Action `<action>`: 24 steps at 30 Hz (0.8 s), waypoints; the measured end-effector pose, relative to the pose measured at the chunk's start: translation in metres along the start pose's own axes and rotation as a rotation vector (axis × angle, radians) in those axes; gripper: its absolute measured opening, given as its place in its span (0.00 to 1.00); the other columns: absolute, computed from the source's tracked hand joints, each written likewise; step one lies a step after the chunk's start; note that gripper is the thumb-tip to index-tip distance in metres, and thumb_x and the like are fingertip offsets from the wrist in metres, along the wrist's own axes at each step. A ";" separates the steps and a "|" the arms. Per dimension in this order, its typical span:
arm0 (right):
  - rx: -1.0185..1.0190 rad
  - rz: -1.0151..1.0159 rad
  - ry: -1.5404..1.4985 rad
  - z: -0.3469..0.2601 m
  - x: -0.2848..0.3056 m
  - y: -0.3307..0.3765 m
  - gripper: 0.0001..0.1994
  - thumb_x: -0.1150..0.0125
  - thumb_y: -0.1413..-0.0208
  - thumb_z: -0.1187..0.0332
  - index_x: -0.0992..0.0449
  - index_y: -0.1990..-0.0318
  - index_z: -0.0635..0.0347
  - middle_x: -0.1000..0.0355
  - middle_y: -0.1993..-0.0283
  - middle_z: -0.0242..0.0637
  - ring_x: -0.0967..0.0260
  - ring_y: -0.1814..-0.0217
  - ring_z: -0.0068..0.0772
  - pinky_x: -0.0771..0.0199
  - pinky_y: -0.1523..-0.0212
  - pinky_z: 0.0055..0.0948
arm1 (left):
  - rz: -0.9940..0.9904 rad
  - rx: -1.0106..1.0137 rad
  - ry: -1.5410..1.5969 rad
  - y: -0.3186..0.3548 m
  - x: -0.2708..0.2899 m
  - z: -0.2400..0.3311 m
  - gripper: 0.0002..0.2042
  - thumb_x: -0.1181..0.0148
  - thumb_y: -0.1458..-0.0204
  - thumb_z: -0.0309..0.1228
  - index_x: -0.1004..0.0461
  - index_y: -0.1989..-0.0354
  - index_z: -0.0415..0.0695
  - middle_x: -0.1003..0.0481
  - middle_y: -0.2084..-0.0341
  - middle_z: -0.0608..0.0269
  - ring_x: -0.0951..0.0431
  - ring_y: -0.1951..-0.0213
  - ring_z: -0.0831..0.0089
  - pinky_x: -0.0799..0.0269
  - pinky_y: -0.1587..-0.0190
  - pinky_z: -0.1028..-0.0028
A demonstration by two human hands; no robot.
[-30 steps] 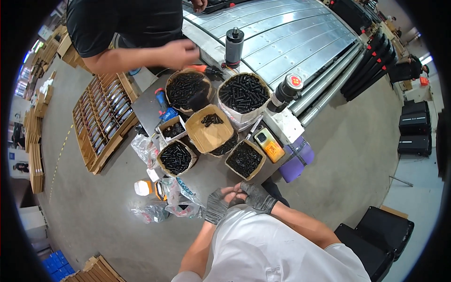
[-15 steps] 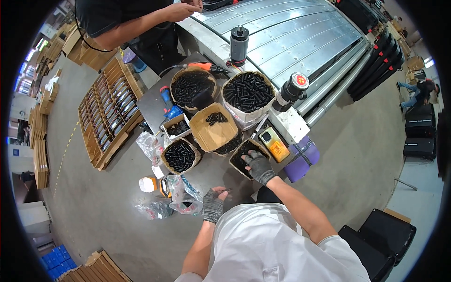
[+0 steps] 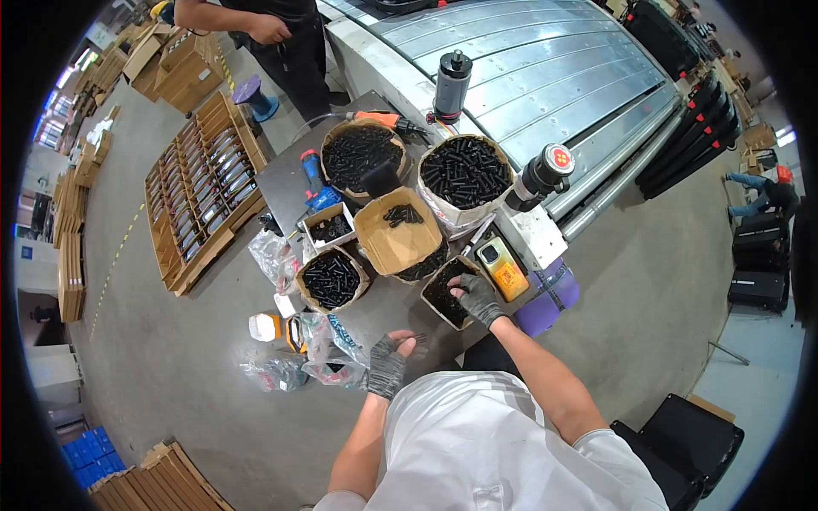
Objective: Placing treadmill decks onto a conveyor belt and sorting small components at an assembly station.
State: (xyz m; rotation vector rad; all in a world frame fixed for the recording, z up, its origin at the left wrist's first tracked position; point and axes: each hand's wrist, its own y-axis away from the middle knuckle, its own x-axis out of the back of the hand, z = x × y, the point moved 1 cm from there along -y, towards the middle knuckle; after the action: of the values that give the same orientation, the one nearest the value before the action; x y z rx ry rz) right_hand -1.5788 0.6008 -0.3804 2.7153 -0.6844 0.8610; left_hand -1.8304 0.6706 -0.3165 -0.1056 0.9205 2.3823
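My left hand [image 3: 388, 364], in a grey knitted fingerless glove, pinches a few small thin dark pieces, perhaps screws [image 3: 418, 339], above the grey tabletop. My right hand [image 3: 479, 300], gloved the same way, is at a small open cardboard box [image 3: 438, 312] of small dark parts. Its fingertips are drawn together over the parts; what they hold, if anything, is too small to make out. A phone in a yellowish case [image 3: 503, 269] lies beside that box. Just beyond, a shallow cardboard box [image 3: 388, 247] with a few black cylindrical pieces rests on a container of dark parts.
Containers of black pieces [image 3: 464, 175] [image 3: 331, 283] crowd the table. A blue power driver [image 3: 319, 189] and an orange tool [image 3: 375, 117] lie at its far left. Plastic bags [image 3: 332, 349] lie near my left hand. A person [image 3: 271, 31] stands beyond the table, beside a metal roller conveyor [image 3: 528, 72].
My right hand's fingers have drawn together from a spread reach inside the small box. My left hand keeps its pinch. The other person has shifted back and lowered a hand. The view has moved slightly.
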 end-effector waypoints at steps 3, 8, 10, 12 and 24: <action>-0.390 -0.155 -0.550 -0.002 0.015 0.006 0.10 0.39 0.45 0.69 0.23 0.57 0.61 0.26 0.67 0.29 0.29 0.70 0.21 0.27 0.67 0.25 | -0.019 -0.063 -0.115 -0.010 -0.007 -0.002 0.12 0.39 0.45 0.27 0.26 0.55 0.36 0.21 0.66 0.58 0.20 0.67 0.72 0.23 0.62 0.75; -0.618 -0.150 -0.809 -0.036 0.036 0.023 0.13 0.39 0.43 0.67 0.26 0.53 0.63 0.26 0.66 0.31 0.29 0.70 0.22 0.27 0.67 0.24 | 0.031 -0.047 -0.186 -0.018 -0.023 0.008 0.11 0.37 0.46 0.29 0.23 0.56 0.38 0.21 0.69 0.64 0.23 0.69 0.78 0.27 0.65 0.78; -0.588 -0.110 -0.881 -0.041 0.042 0.029 0.14 0.40 0.43 0.68 0.27 0.52 0.64 0.27 0.66 0.33 0.28 0.69 0.25 0.27 0.65 0.25 | 0.015 -0.010 -0.138 -0.016 -0.033 0.021 0.12 0.37 0.46 0.29 0.23 0.56 0.38 0.21 0.69 0.63 0.23 0.69 0.78 0.27 0.65 0.78; -0.612 -0.076 -1.001 -0.041 0.041 0.034 0.14 0.40 0.43 0.69 0.28 0.52 0.64 0.27 0.66 0.34 0.28 0.68 0.27 0.26 0.64 0.26 | -0.002 0.019 -0.090 -0.016 -0.037 0.024 0.12 0.37 0.46 0.29 0.23 0.55 0.38 0.21 0.69 0.63 0.23 0.69 0.77 0.27 0.64 0.78; -0.632 -0.037 -1.433 -0.044 0.047 0.045 0.12 0.42 0.46 0.74 0.30 0.54 0.61 0.25 0.62 0.42 0.25 0.62 0.37 0.24 0.59 0.33 | -0.028 0.014 0.040 -0.018 -0.042 0.020 0.12 0.38 0.44 0.30 0.24 0.54 0.37 0.21 0.68 0.61 0.22 0.69 0.76 0.26 0.65 0.77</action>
State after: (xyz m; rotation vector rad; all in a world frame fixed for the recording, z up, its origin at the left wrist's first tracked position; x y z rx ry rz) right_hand -1.5890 0.5588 -0.3147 2.2891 -0.8446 -1.2792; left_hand -1.7834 0.6730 -0.3007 -0.1606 0.9485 2.3557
